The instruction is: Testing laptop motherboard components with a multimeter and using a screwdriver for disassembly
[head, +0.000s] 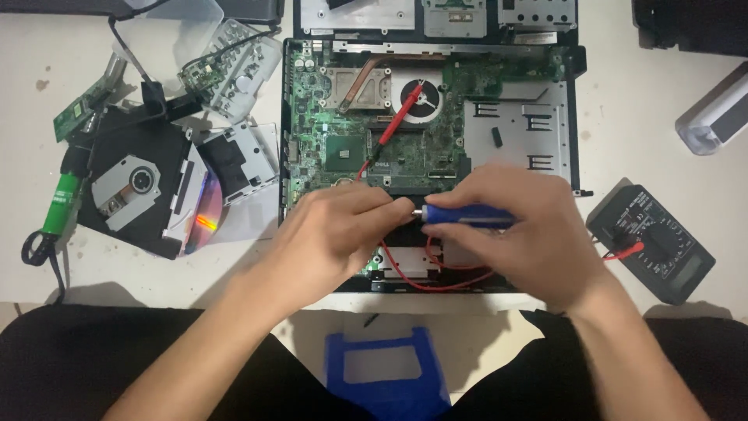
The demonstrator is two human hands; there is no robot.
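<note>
Watching the head cam feed here: the right hand [530,234] is wrapped around a blue-handled screwdriver [467,216], fingers curled shut on the handle, holding it roughly level w/ the metal end pointing left. The left hand [343,234] has its fingertips pinched in at that metal end, looks like they're touching the bit/collar, but I can't tell if there's a loose bit in there or just a grip on the shaft. Both hands hover over the near-middle of the opened laptop base [580,117], motherboard [366,132] exposed. My guess at the step: seating or swapping the driver tip, not yet on a screw. Next move imo needs the tip seated straight, then lined up square w/o snagging the red lead [436,277] looped right under the hands. Count: 1 screwdriver, 1 laptop base, 1 cooling fan [421,100] w/ 1 red probe [401,117] lying across it, 1 black multimeter [654,245] near right, 1 optical drive [136,191] opened up far left w/ 1 shiny disc [206,218] beside it, 1 small green board [78,109] at the far left, 1 blue plastic frame [386,370] nearest me below the table edge.
</note>
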